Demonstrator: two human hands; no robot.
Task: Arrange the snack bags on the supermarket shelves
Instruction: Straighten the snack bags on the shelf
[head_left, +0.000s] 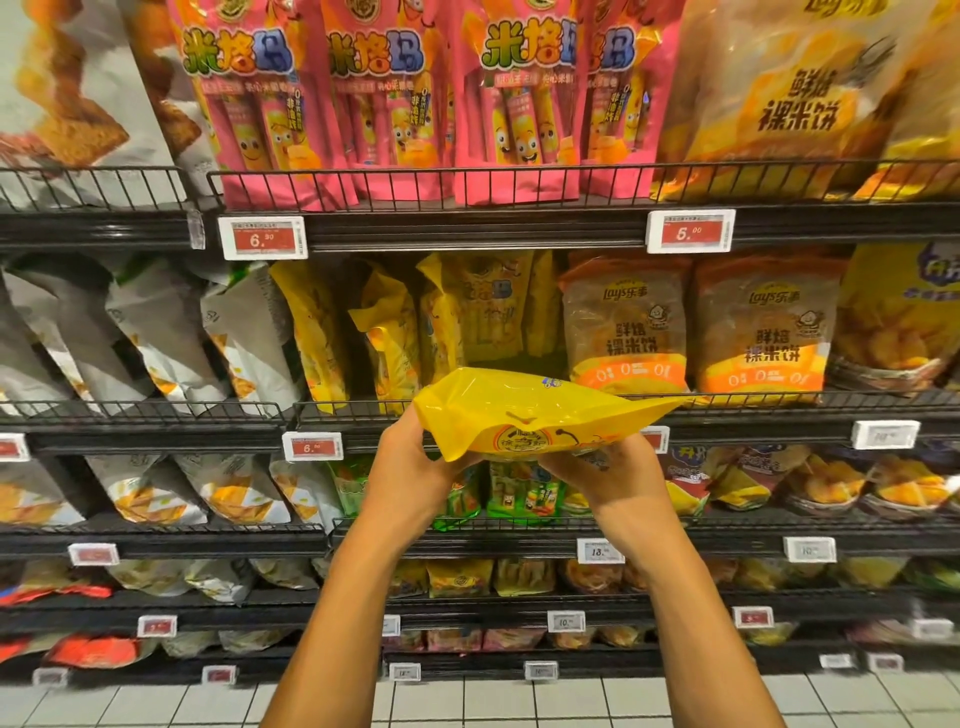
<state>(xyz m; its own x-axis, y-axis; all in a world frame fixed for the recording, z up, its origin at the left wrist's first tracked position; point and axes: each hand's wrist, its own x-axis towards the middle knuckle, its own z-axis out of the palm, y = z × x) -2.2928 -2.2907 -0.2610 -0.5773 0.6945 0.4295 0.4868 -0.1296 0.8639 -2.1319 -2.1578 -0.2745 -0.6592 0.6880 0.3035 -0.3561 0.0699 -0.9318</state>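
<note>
**Yellow bag up at the second shelf**

Both hands are on it now: the left hand (410, 462) grips the near left corner of the yellow snack bag (535, 415), the right hand (608, 473) cups it from beneath, fingers curled round its lower edge. The bag lies nearly flat in the air, just in front of the wire rail (779, 402) of the shelf where matching yellow bags (384, 338) stand, slumped and crooked. It looks like the placing step. Next, I'd say, tip it upright, lift it over the rail, and slot it among its kind.
</note>
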